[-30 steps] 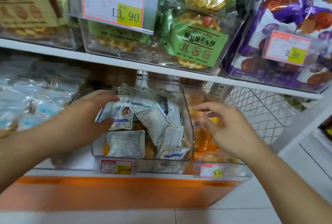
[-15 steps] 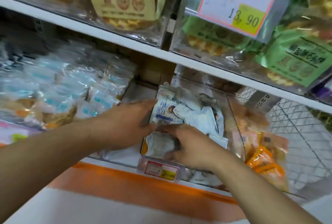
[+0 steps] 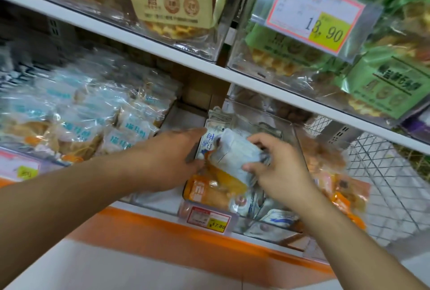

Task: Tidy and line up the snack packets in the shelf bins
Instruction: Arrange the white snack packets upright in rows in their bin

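Right hand (image 3: pixel 277 168): fingers (image 3: pixel 258 142) curled over, thumb beneath, pinching a stack of white packets (image 3: pixel 235 157) raised just above the clear bin (image 3: pixel 288 131). Left hand (image 3: pixel 172 161): fingers held together, fairly straight, pressed flat against the stack's left side at the bin's left wall. Orange packets (image 3: pixel 209 190) lying inside the bin beneath the stack; price tag (image 3: pixel 209 218) on the bin's front; blue-labelled packets (image 3: pixel 93 122) left of the bin.

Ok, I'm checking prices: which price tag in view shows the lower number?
The small price tag on the front of the clear bin under both hands reads 7.80; the big tag on the upper shelf's bin reads 13.90.
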Demonstrator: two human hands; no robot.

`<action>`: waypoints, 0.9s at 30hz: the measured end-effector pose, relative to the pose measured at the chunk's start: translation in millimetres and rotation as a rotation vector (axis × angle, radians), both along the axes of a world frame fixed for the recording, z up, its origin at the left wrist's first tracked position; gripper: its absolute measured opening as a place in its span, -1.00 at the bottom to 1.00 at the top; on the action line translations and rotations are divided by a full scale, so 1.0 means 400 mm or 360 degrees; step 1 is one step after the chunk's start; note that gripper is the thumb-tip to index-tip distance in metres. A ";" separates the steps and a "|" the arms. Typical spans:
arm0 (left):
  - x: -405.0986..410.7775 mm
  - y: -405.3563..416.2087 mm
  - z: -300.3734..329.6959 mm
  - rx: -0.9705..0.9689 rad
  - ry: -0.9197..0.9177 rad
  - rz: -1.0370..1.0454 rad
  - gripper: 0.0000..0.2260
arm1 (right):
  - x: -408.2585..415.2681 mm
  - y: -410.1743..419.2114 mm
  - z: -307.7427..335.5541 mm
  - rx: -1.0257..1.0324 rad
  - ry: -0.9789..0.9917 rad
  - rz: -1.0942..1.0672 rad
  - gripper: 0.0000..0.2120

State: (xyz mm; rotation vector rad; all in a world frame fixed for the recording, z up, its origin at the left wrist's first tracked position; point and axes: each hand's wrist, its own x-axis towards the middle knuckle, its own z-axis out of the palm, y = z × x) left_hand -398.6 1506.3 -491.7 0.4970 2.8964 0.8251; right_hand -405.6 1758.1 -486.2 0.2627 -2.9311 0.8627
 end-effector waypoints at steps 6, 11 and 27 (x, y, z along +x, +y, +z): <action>0.001 0.011 -0.006 0.0076 -0.0005 0.0012 -0.48 | -0.044 0.049 0.022 0.0262 0.0210 -0.0355 -0.47; 0.000 0.009 -0.005 0.0061 -0.0026 0.0006 -0.45 | -0.057 0.074 0.013 -0.0012 0.0181 -0.0420 -0.52; 0.004 0.008 -0.005 0.0058 -0.0022 0.0014 -0.46 | -0.039 0.051 -0.016 0.0763 0.0236 0.0258 -0.51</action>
